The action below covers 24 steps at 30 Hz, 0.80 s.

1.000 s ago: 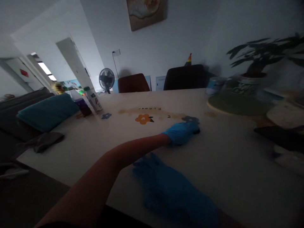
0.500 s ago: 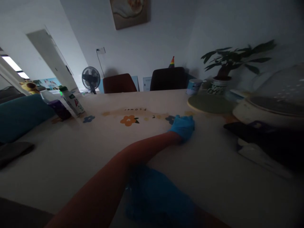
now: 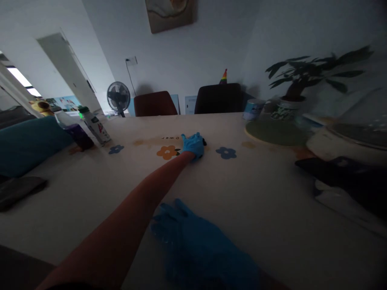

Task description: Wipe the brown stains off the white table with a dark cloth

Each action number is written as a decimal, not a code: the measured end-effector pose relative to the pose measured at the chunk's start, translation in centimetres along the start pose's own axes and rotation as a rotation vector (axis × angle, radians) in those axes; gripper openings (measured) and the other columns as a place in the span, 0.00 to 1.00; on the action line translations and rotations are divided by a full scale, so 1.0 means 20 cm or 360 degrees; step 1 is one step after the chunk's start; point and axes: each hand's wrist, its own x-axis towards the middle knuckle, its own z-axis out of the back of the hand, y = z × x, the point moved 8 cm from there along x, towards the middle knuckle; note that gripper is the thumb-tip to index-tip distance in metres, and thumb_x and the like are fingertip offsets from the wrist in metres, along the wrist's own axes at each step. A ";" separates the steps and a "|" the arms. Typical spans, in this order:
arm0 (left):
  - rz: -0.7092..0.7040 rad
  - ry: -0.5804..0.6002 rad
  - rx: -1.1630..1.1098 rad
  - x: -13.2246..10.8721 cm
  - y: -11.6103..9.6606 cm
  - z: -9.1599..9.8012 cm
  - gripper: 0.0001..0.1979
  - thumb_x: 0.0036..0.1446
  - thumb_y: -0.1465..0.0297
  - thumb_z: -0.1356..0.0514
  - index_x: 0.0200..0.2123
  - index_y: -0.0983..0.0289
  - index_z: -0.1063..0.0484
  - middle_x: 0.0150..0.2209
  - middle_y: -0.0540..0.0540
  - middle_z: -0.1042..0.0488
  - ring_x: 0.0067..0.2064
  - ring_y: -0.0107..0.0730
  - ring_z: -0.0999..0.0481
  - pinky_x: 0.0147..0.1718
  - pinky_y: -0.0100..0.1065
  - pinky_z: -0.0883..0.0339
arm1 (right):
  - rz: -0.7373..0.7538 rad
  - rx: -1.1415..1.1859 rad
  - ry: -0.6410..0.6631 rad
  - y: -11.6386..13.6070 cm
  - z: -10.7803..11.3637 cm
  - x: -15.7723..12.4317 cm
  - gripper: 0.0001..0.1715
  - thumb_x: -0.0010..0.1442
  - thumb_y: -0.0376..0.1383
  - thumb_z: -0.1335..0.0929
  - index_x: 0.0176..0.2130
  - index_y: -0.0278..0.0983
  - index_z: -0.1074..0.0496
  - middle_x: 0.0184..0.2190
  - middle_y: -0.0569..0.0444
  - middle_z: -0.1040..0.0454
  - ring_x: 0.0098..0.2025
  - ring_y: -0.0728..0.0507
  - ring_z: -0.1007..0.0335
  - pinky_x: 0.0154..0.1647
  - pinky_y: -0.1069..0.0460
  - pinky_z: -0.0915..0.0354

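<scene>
The left hand (image 3: 192, 145), in a blue glove, reaches far across the bench (image 3: 272, 193), its fingers (image 3: 195, 139) curled down over a small dark thing (image 3: 204, 141), pressing it to the cloth; only the thing's edge shows past the fingertips, on their right. An orange flower print (image 3: 166, 152) lies just left of those fingers, a blue flower print (image 3: 225, 152) a little way to their right. The right hand (image 3: 196, 241), also gloved, rests flat on the bench near the body, its fingers (image 3: 169, 213) spread wide and holding nothing.
</scene>
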 end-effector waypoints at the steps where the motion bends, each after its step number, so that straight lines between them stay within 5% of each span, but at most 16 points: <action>1: 0.0042 -0.0012 -0.0003 0.00 0.07 0.01 0.34 0.81 0.76 0.50 0.84 0.60 0.29 0.89 0.68 0.41 0.88 0.59 0.38 0.87 0.80 0.59 | 0.0036 0.0035 0.0062 -0.01 -0.02 0.00 0.38 0.75 0.52 0.22 0.77 0.45 0.19 0.82 0.50 0.24 0.84 0.29 0.31 0.92 0.36 0.44; 5: 0.0225 -0.0081 -0.0015 -0.04 0.34 0.05 0.31 0.82 0.77 0.52 0.82 0.64 0.28 0.85 0.72 0.34 0.86 0.56 0.35 0.86 0.80 0.58 | 0.0149 -0.0009 0.0213 -0.04 -0.07 0.00 0.45 0.79 0.55 0.24 0.83 0.40 0.26 0.84 0.43 0.27 0.90 0.28 0.42 0.96 0.30 0.61; 9: 0.0365 -0.0120 0.0014 -0.10 0.61 0.11 0.24 0.86 0.76 0.52 0.75 0.74 0.28 0.84 0.75 0.34 0.83 0.52 0.33 0.86 0.79 0.58 | 0.0178 -0.0079 0.0277 -0.05 -0.11 0.01 0.51 0.79 0.56 0.24 0.87 0.38 0.31 0.85 0.40 0.29 0.91 0.26 0.45 0.96 0.27 0.61; 18: 0.0721 -0.0125 0.0081 -0.31 1.21 0.25 0.20 0.86 0.74 0.52 0.71 0.73 0.30 0.86 0.72 0.38 0.81 0.49 0.36 0.84 0.82 0.60 | 0.0179 -0.0033 0.0297 -0.06 -0.12 0.02 0.49 0.80 0.57 0.25 0.87 0.38 0.31 0.83 0.38 0.27 0.91 0.25 0.45 0.95 0.24 0.58; 24: 0.0829 -0.0121 0.0115 -0.41 1.50 0.33 0.20 0.86 0.67 0.50 0.67 0.71 0.26 0.69 0.67 0.20 0.66 0.45 0.22 0.78 0.62 0.36 | 0.0248 -0.0045 0.0205 -0.08 -0.12 0.00 0.46 0.84 0.56 0.28 0.87 0.40 0.31 0.83 0.41 0.27 0.91 0.27 0.45 0.95 0.27 0.55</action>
